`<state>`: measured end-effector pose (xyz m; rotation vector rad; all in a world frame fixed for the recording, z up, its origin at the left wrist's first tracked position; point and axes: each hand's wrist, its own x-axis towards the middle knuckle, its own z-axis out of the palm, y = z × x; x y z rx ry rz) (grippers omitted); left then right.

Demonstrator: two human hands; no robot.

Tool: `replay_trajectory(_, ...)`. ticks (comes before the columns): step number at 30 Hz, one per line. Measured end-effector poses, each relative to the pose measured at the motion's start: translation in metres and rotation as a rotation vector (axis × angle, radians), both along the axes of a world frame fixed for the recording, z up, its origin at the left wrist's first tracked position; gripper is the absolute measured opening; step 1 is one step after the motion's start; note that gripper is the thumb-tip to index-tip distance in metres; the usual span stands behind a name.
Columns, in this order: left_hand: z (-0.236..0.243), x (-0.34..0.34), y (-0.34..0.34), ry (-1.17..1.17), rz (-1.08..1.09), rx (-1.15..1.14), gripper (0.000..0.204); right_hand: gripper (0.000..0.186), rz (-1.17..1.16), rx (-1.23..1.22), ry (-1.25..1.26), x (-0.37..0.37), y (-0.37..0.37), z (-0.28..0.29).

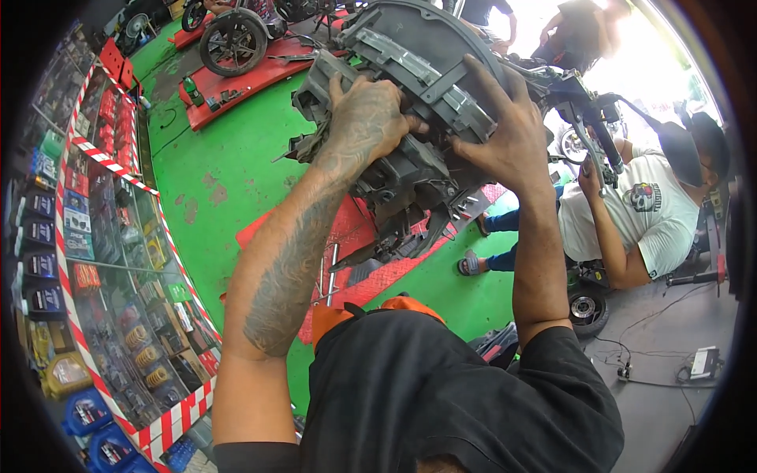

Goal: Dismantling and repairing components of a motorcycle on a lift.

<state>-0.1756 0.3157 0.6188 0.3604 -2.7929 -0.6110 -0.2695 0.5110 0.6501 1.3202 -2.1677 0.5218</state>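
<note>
Both my hands are on a dark grey plastic motorcycle assembly (414,59), with a curved upper panel and several bracketed sections hanging below (410,189). My left hand (367,122) grips its left middle part, fingers curled over and into the housing; some fingertips are hidden. On the upper panel's right side, my right hand (505,138) holds on with fingers reaching up over it and thumb near the middle. Handlebar levers and cables (587,130) are just right of that hand. Under the assembly is a red platform (355,236).
A co-worker (639,205) in a white shirt stands at right, hand at the handlebar. Other people (564,35) are behind. A glass display case (95,260) with striped tape lines the left. A motorcycle (233,47) stands on a red lift at back. A small wheel (583,307) lies at lower right.
</note>
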Motion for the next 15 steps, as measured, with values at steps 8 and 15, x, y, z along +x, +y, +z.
replay_trajectory(8,0.011,-0.007,-0.009,-0.284,-0.071,-0.054,0.059,0.101,0.017,-0.028,-0.007,0.002,-0.005,0.002)
replay_trajectory(15,0.022,-0.011,-0.001,-0.378,-0.006,-0.036,0.055,0.101,0.046,-0.012,0.000,-0.002,-0.007,0.005)
